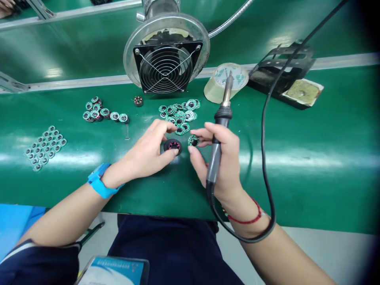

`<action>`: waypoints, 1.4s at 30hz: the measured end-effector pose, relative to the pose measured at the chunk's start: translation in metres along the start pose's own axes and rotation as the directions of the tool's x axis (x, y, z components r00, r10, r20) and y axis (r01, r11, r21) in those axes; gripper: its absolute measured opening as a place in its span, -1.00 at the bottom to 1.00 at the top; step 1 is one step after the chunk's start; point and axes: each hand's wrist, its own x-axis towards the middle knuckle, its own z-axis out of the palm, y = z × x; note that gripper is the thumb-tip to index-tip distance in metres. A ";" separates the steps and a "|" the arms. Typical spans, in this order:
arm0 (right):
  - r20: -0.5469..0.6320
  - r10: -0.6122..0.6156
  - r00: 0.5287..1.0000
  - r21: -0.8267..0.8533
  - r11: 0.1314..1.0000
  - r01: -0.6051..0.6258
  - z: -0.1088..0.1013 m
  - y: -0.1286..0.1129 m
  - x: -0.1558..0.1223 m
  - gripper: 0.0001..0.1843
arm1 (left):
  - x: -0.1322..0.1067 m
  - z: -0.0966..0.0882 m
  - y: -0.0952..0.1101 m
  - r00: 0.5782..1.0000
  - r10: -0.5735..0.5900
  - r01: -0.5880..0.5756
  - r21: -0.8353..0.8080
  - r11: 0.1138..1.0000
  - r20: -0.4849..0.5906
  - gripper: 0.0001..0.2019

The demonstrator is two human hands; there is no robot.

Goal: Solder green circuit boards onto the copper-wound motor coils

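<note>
My left hand (pixel 148 152) pinches a round black part with a red ring (pixel 173 146) against the green table (pixel 311 158). My right hand (pixel 221 158) grips a soldering iron (pixel 221 122) that points up and away, tip free in the air. Its fingertips also pinch a small round green circuit board (pixel 193 139) right beside the black part. A heap of several similar green boards (pixel 179 113) lies just behind both hands.
A fume extractor fan (pixel 166 65) stands at the back centre. A tape roll (pixel 227 81) and a black iron stand with a sponge (pixel 285 75) sit at back right. More round parts (pixel 103 113) and a laid-out batch of boards (pixel 44 147) lie left. The iron's cable (pixel 264 158) loops right.
</note>
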 end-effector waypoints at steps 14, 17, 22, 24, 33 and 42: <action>0.326 0.046 0.944 0.058 0.996 -0.068 0.006 0.007 0.000 -0.31 | -0.002 0.022 -0.022 0.999 0.038 -0.043 0.295 0.954 0.025 -0.90; 0.366 0.034 0.930 0.002 0.999 -0.037 0.009 0.007 0.001 -0.34 | -0.003 0.016 -0.027 0.998 0.036 -0.041 0.122 0.992 0.044 -0.77; 0.378 -0.003 0.926 -0.010 1.000 0.008 0.009 0.013 0.001 -0.29 | -0.001 0.002 -0.037 0.995 0.072 -0.073 0.012 0.997 0.075 -0.84; 0.343 -0.023 0.939 -0.008 1.000 0.028 0.009 0.014 0.000 -0.27 | 0.000 -0.001 -0.037 0.992 0.082 -0.082 -0.013 0.997 0.091 -0.89; 0.203 0.023 0.979 -0.064 0.998 -0.010 0.012 0.001 -0.001 -0.34 | 0.007 0.003 -0.029 0.997 0.061 -0.051 -0.188 0.981 0.049 -0.90; 0.202 0.062 0.977 -0.104 0.994 -0.041 0.017 0.000 -0.001 -0.46 | 0.010 0.009 -0.029 1.000 0.009 -0.003 -0.239 0.971 0.024 -0.90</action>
